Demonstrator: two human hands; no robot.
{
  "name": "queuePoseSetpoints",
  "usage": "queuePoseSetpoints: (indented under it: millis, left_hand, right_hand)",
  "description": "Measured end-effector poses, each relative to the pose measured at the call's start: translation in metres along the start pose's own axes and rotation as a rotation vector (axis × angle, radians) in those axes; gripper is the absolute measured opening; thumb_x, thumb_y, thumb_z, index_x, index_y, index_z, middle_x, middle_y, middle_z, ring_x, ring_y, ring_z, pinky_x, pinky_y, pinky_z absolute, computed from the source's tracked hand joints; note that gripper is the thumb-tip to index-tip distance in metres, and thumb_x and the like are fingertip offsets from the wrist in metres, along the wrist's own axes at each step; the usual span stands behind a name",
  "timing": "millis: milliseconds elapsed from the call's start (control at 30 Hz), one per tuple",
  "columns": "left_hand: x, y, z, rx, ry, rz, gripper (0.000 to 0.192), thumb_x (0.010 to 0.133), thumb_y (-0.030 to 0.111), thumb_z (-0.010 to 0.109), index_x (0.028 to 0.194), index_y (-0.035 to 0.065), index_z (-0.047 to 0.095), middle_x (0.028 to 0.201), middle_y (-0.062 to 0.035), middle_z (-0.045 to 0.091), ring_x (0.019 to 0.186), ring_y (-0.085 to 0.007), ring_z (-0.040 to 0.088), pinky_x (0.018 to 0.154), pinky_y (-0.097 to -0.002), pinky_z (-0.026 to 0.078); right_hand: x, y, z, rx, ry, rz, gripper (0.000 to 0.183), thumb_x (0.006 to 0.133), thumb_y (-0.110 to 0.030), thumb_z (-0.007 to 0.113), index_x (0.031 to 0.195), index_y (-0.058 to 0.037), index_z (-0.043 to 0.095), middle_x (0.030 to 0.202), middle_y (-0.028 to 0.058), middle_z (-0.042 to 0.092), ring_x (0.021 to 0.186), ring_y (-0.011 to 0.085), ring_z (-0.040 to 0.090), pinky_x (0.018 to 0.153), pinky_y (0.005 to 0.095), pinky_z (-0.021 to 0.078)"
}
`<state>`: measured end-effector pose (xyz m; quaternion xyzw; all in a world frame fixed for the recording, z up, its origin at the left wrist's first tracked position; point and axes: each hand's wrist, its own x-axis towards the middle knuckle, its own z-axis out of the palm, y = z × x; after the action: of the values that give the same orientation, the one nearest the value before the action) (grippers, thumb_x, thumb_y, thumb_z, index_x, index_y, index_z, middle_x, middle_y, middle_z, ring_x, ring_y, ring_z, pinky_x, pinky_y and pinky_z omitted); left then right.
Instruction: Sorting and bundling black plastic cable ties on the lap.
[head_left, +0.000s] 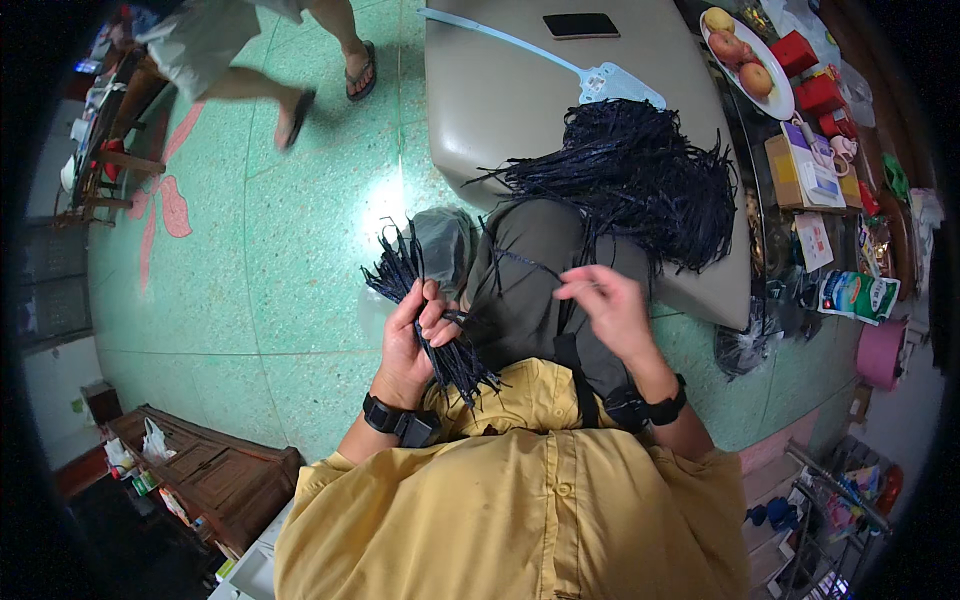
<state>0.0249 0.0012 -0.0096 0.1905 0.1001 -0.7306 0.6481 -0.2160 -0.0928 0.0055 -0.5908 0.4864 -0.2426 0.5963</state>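
My left hand (421, 330) is closed around a bundle of thin blue-black strands (396, 271), whose ends fan out above and below the fist. Over my lap, my right hand (609, 304) pinches the end of a single dark strand (529, 259) between thumb and fingertips; the hand is slightly blurred. A large heap of the same strands (645, 180) lies on the padded beige seat (495, 90), its near edge spilling toward my dark trousers (536, 232). Some loose strands lie across my thighs.
A blue fly swatter (615, 84) and a phone (581, 25) lie beyond the heap. On the right, a dark table holds a plate of fruit (772, 94) and boxes (817, 169). A dark plastic bag (442, 244) stands by my legs. Another person's legs (270, 94) are at upper left.
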Motion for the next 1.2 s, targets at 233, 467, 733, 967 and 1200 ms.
queuePoseSetpoints:
  millis: [233, 467, 733, 967, 1200]
  left_hand:
    - [-0.005, 0.000, 0.008, -0.029, 0.025, 0.015, 0.024, 0.097, 0.023, 0.036, 0.083, 0.0066, 0.048, 0.055, 0.0034, 0.034, 0.046, -0.0060, 0.029, 0.041, -0.0200, 0.030]
    - [0.000, 0.009, -0.004, 0.049, 0.087, -0.058, 0.021, 0.096, 0.021, 0.040, 0.084, 0.0066, 0.049, 0.058, 0.0033, 0.037, 0.047, -0.0059, 0.031, 0.043, -0.0202, 0.031]
    - [0.024, -0.032, -0.011, 0.325, 0.261, -0.249, 0.016, 0.089, 0.019, 0.055, 0.084, 0.0044, 0.052, 0.064, 0.0018, 0.046, 0.053, -0.0062, 0.038, 0.048, -0.0203, 0.033]
    - [0.034, -0.042, -0.010, 0.404, 0.343, -0.335, 0.021, 0.088, 0.015, 0.054, 0.102, -0.0011, 0.055, 0.062, 0.0043, 0.046, 0.049, -0.0028, 0.038, 0.046, -0.0174, 0.033]
    - [0.042, -0.051, -0.003, 0.335, 0.307, -0.451, 0.018, 0.090, 0.016, 0.053, 0.091, -0.0021, 0.055, 0.060, 0.0036, 0.044, 0.048, -0.0034, 0.036, 0.043, -0.0181, 0.032]
  right_hand:
    - [0.021, -0.016, 0.051, 0.115, -0.515, 0.128, 0.018, 0.087, -0.007, 0.048, 0.101, -0.0003, 0.058, 0.087, 0.0038, 0.062, 0.073, 0.0070, 0.055, 0.070, 0.0220, 0.0447]
    - [0.011, 0.015, 0.018, 0.042, -0.436, -0.086, 0.014, 0.083, -0.007, 0.056, 0.093, 0.0023, 0.059, 0.083, 0.0072, 0.064, 0.076, 0.0102, 0.060, 0.070, 0.0252, 0.0465]
    - [-0.027, 0.009, -0.003, -0.130, -0.267, -0.141, 0.012, 0.075, -0.002, 0.064, 0.086, 0.0031, 0.060, 0.078, 0.0071, 0.062, 0.073, 0.0106, 0.059, 0.065, 0.0244, 0.0465]
    - [-0.044, -0.002, 0.004, -0.275, -0.259, -0.356, 0.016, 0.071, 0.003, 0.066, 0.085, 0.0042, 0.059, 0.076, 0.0131, 0.061, 0.068, 0.0234, 0.062, 0.061, 0.0282, 0.0476]
    - [-0.060, -0.006, 0.004, -0.189, -0.390, -0.236, 0.018, 0.075, 0.000, 0.064, 0.092, 0.0031, 0.060, 0.082, 0.0130, 0.063, 0.072, 0.0202, 0.063, 0.063, 0.0282, 0.0485]
